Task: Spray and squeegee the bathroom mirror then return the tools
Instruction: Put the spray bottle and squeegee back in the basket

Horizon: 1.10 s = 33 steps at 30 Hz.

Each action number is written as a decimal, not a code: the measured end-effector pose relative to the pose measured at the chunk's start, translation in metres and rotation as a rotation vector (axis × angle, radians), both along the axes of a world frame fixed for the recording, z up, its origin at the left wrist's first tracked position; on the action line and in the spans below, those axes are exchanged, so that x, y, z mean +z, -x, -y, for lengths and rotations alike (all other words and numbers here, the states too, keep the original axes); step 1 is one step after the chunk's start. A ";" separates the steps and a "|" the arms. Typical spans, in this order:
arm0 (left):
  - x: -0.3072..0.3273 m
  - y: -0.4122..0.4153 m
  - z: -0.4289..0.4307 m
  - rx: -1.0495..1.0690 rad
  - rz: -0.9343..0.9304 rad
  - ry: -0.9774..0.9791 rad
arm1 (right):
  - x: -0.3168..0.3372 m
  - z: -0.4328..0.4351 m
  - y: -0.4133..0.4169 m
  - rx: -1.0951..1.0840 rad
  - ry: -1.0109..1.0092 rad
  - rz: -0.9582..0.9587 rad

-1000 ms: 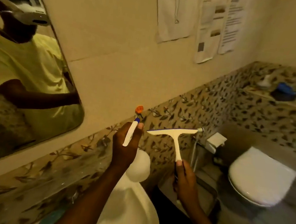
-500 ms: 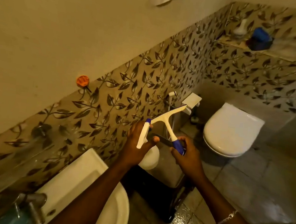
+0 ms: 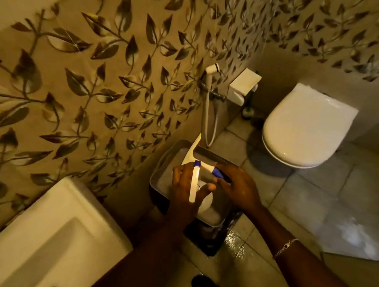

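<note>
Your left hand (image 3: 187,190) grips the sprayer (image 3: 194,182), your right hand (image 3: 237,187) the squeegee (image 3: 190,155), both over the basket (image 3: 158,163); returning tools remains.

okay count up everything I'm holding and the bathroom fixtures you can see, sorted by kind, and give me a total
Cleaning tools in the hands: 2, spray bottle in the left hand, squeegee in the right hand
Baskets: 1, the basket under the hands
Toilets: 1, toilet
Sinks: 1, sink
Hand sprayers: 1, hand sprayer
Total: 6
</note>
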<state>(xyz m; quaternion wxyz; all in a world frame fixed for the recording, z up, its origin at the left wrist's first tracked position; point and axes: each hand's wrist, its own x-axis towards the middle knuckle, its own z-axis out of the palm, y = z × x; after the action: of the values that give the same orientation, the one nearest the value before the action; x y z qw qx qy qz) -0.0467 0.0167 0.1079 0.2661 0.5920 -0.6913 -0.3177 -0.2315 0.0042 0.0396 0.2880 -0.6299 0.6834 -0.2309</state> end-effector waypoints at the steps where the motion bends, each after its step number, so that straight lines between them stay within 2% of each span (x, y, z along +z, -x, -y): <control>1: -0.017 0.006 0.004 0.000 0.043 0.028 | -0.015 0.003 0.000 0.006 -0.013 -0.010; 7: -0.095 0.014 0.015 -0.026 0.104 0.034 | -0.082 0.016 0.005 0.071 -0.040 -0.049; 14: -0.143 0.014 0.020 -0.063 0.235 0.000 | -0.116 0.028 0.007 0.081 -0.044 -0.022; 21: -0.167 0.007 0.019 -0.004 0.169 -0.083 | -0.137 0.035 0.004 0.112 -0.099 -0.001; 29: -0.178 0.004 0.019 -0.027 0.281 -0.126 | -0.139 0.033 0.009 0.106 -0.137 -0.057; 33: -0.179 -0.008 0.017 0.001 0.164 -0.174 | -0.129 0.032 0.012 0.092 -0.114 -0.054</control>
<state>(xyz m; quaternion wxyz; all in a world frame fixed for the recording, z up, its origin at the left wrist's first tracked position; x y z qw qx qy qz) -0.0391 -0.0004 -0.0706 0.1561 0.6371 -0.6803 -0.3271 -0.2438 -0.0282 -0.0894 0.3152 -0.6492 0.6732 -0.1612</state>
